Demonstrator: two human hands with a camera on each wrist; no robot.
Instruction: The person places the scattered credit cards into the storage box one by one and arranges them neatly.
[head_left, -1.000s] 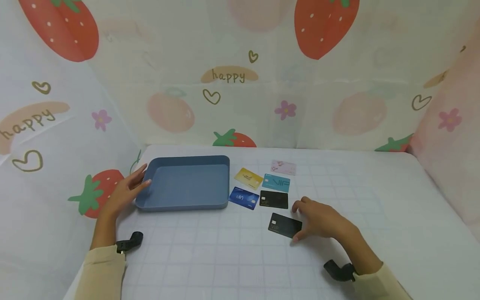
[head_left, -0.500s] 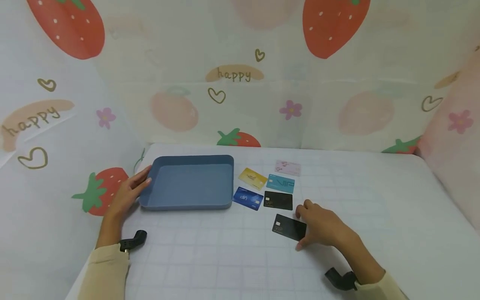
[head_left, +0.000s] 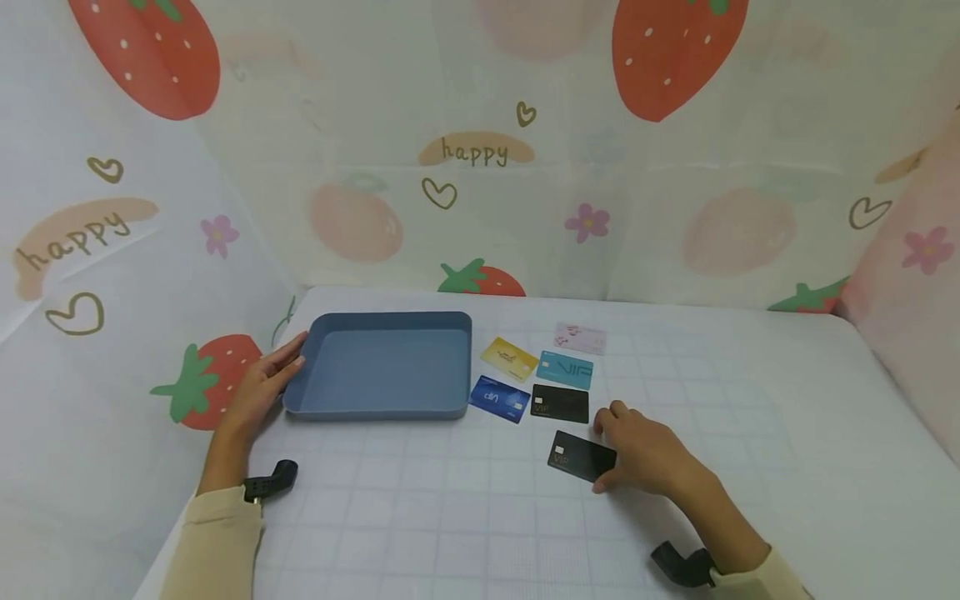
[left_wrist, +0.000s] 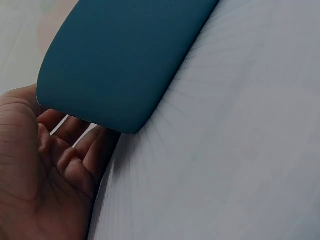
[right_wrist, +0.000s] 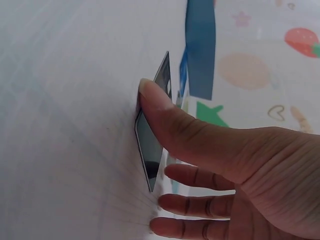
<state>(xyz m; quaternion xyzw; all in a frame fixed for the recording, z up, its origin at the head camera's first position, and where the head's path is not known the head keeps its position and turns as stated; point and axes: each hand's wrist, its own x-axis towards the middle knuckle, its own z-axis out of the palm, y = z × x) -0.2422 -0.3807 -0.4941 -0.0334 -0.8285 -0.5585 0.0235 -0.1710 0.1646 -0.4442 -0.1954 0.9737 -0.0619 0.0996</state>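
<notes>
My left hand (head_left: 258, 393) holds the left end of a blue-grey tray (head_left: 375, 414), thumb at the rim. In the left wrist view, the fingers (left_wrist: 70, 130) reach behind the tray's corner (left_wrist: 110, 90). On the table's right half, my right hand (head_left: 647, 454) pinches the right end of a black VIP card (head_left: 577, 455). Its thumb (right_wrist: 157, 100) presses the card's near long edge in the right wrist view; the index fingertip is hidden. Above that card lie another black VIP card (head_left: 560, 403), a blue card (head_left: 500, 399), a yellow card (head_left: 509, 358) and a teal VIP card (head_left: 566, 370).
Farthest back among the cards is a pale pink one (head_left: 581, 338). All rest on a white gridded tablecloth (head_left: 420, 517). A strawberry-print curtain (head_left: 480, 217) rises behind the table and along both sides.
The head view has shifted slightly, so everything appears further right. My right thumb and fingers have drawn in closer on the black card. The left hand stays at the tray.
</notes>
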